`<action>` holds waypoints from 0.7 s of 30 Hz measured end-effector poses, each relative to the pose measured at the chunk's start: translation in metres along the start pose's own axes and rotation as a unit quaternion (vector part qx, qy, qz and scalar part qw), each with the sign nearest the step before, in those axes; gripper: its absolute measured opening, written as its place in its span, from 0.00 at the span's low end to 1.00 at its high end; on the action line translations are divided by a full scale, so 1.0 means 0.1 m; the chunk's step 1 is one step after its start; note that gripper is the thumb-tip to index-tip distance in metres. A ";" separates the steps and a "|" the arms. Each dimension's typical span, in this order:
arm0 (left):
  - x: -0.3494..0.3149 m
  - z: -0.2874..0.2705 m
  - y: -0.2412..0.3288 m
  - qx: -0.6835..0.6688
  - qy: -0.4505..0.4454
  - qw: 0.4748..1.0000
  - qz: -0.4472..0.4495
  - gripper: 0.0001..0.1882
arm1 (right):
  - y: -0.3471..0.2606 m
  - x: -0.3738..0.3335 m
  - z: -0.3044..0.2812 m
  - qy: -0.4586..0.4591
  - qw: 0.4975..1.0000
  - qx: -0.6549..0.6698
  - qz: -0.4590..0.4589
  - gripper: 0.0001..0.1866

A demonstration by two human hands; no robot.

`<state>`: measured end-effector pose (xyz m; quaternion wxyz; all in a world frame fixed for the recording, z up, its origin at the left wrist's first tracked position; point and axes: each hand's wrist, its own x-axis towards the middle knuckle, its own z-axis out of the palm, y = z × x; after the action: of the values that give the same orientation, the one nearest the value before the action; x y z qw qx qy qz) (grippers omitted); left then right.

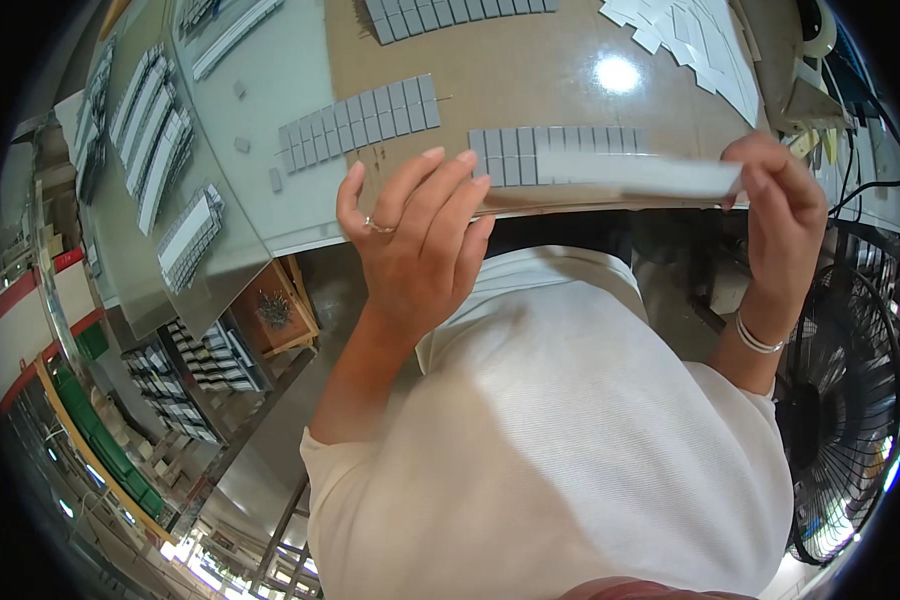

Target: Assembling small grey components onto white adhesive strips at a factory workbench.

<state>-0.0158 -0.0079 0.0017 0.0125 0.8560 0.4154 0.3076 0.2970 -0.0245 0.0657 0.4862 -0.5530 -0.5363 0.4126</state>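
Observation:
Between thumb and fingers, my right hand [782,200] pinches the right end of a long white strip [630,170], which is smeared by motion. The strip stretches leftward over the lower part of a row of small grey rectangular blocks [505,157] at the table's near edge. My left hand [417,235] is open, palm down, fingers extended, with its fingertips beside the left end of that row. I cannot tell whether they touch it. Just beyond the left hand lies another slanted row of grey blocks [360,122], with a thin wire or pin poking from its right end.
A third block row [460,14] lies at the far edge. White strips [685,35] are heaped at far right, near a tape roll [818,28]. Bundled block rows [155,130] fill the left side. A black fan [845,400] stands close to my right arm. Loose grey blocks [276,180] lie left.

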 end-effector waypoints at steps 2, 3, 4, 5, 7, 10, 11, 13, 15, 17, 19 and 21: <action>-0.01 0.02 0.00 -0.011 0.016 1.000 -0.001 0.13 | -0.01 -0.05 0.01 -0.115 0.988 -0.040 -0.091 0.06; -0.02 0.03 0.00 -0.019 0.034 0.999 -0.003 0.13 | -0.04 -0.08 0.07 -0.158 0.976 -0.068 -0.133 0.08; -0.02 0.05 0.01 -0.021 0.031 0.999 -0.002 0.13 | -0.07 -0.14 0.14 -0.176 0.973 -0.095 -0.115 0.10; -0.04 0.07 0.05 -0.029 0.044 0.999 -0.001 0.13 | -0.06 -0.16 0.25 -0.178 0.962 -0.143 -0.151 0.10; 0.01 0.10 0.12 -0.038 0.059 0.997 0.029 0.16 | -0.03 -0.25 0.42 -0.178 0.940 -0.223 -0.188 0.11; 0.01 0.28 0.17 -0.032 0.086 0.995 0.047 0.17 | 0.13 -0.28 0.64 -0.150 0.925 -0.247 -0.245 0.11; 0.03 0.27 0.19 -0.021 0.054 0.998 0.032 0.18 | 0.16 -0.29 0.68 -0.149 0.926 -0.247 -0.244 0.11; 0.06 0.34 0.22 -0.014 0.079 0.997 0.019 0.14 | 0.19 -0.30 0.72 -0.131 0.918 -0.277 -0.252 0.11; 0.07 0.38 0.23 -0.007 0.102 0.995 0.007 0.10 | 0.20 -0.31 0.73 -0.133 0.915 -0.283 -0.253 0.11; 0.06 0.39 0.23 0.009 0.109 0.994 0.008 0.10 | 0.20 -0.31 0.73 -0.135 0.913 -0.289 -0.254 0.10; 0.06 0.40 0.23 0.012 0.112 0.994 0.012 0.10 | 0.19 -0.32 0.74 -0.135 0.913 -0.298 -0.242 0.10; 0.06 0.40 0.23 0.015 0.114 0.993 0.015 0.10 | 0.19 -0.32 0.74 -0.136 0.913 -0.301 -0.240 0.10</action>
<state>0.0246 -0.0093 -0.0216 -0.0524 0.8215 0.4054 0.3975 0.2252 -0.0479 0.0310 0.3032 -0.4663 -0.8127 0.1735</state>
